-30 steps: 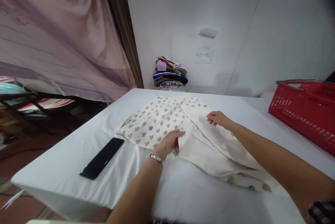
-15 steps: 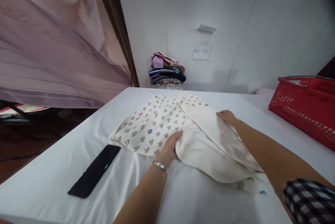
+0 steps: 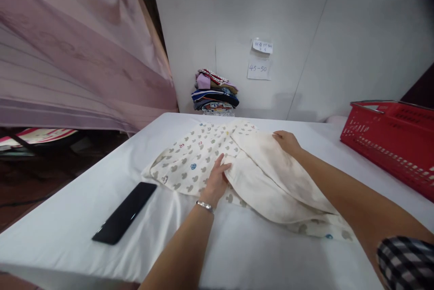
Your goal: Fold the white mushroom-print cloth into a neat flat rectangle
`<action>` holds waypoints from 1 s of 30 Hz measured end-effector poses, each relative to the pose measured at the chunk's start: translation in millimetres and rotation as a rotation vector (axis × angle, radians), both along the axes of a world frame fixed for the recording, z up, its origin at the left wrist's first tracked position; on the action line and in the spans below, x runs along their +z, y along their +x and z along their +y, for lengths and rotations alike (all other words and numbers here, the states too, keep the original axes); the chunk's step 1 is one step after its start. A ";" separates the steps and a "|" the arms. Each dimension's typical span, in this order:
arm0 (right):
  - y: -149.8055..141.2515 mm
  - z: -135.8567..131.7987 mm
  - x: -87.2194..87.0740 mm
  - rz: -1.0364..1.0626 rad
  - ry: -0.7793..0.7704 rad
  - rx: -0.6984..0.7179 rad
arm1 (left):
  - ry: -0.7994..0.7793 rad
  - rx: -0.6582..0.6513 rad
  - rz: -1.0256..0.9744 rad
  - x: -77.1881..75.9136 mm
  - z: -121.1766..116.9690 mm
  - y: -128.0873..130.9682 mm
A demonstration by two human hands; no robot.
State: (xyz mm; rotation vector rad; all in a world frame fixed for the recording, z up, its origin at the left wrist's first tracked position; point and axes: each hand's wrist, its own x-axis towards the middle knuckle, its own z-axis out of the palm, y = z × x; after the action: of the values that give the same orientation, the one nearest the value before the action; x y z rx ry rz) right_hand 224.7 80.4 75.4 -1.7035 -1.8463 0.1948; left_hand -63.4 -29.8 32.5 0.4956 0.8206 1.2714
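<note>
A cream cloth printed with small mouse-head shapes lies spread on the white table, its right part folded over so the plain side shows. My left hand, with a bracelet at the wrist, pinches the near edge of that folded flap. My right hand grips the flap's far edge, fingers curled on the fabric.
A black phone lies on the table at the near left. A red plastic basket stands at the right edge. A stack of folded clothes sits against the back wall under paper labels. A pink curtain hangs at left.
Both hands have carried the folded flap a little to the left and flattened it; my left hand moved up along the flap's edge.
</note>
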 end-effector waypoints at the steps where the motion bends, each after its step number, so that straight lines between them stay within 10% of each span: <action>1: -10.4 -10.0 5.4 0.082 0.029 0.036 | 0.023 0.007 0.012 0.3 -0.9 1.1; 8: -84.4 -90.6 -5.4 0.463 -0.232 0.607 | 0.149 -0.042 0.025 4.1 -7.0 13.5; 15: -106.4 -92.8 -46.5 0.966 -0.499 0.187 | 0.111 0.000 0.119 -1.1 -5.6 15.6; 21: -124.0 -87.1 -49.7 1.148 -0.730 0.247 | 0.236 0.088 0.519 -4.8 -4.3 11.9; 30: -131.6 -94.2 -30.1 0.739 -0.052 0.395 | 0.216 0.161 0.534 0.0 -3.4 6.5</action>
State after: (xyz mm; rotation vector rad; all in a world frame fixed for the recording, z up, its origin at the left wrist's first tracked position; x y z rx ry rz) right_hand 93.1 -13.7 45.3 -1.0527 -1.5695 0.9061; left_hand -57.0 -33.2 32.5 0.9853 1.1908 1.4041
